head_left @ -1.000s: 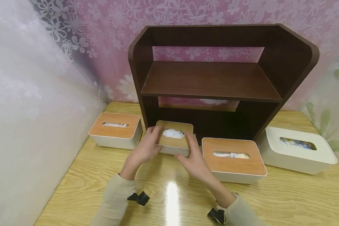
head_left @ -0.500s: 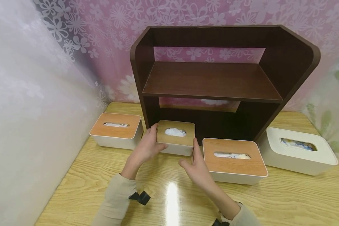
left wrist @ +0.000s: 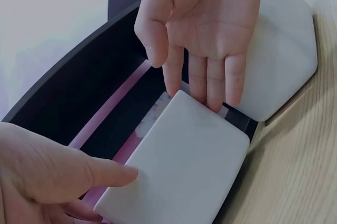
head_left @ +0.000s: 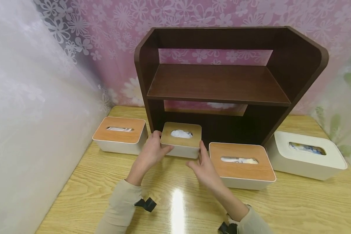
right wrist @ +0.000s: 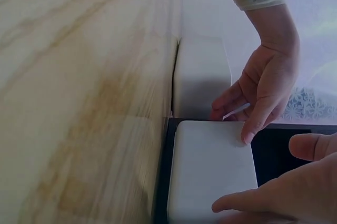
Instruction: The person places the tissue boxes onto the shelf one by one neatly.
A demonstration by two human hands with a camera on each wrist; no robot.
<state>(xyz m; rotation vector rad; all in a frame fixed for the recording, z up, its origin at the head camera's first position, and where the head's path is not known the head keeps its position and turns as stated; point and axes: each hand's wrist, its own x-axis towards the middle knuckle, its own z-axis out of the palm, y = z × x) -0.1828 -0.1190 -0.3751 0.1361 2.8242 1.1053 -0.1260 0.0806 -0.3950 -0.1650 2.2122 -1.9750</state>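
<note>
I've got both hands on the small tissue box [head_left: 181,139], the one with the wooden lid and a white tissue poking from its slot. It sits on the counter [head_left: 175,201] at the mouth of the dark brown shelf unit [head_left: 219,81], just inside the lower opening at its left end. My left hand [head_left: 152,152] grasps the box's left side, thumb curled onto the front edge. My right hand [head_left: 203,164] is released (fingers [left wrist: 210,84] straight, as the left wrist view shows), with the tips touching the box's right side. To the left, just beside my left hand, another tissue box with a wooden lid [head_left: 120,135] rests on the counter. To the right, a larger wood-lidded box [head_left: 241,164] lies just beside my right hand, and an all-white box [head_left: 308,154] stands farther right, near the shelf unit's right foot.
</note>
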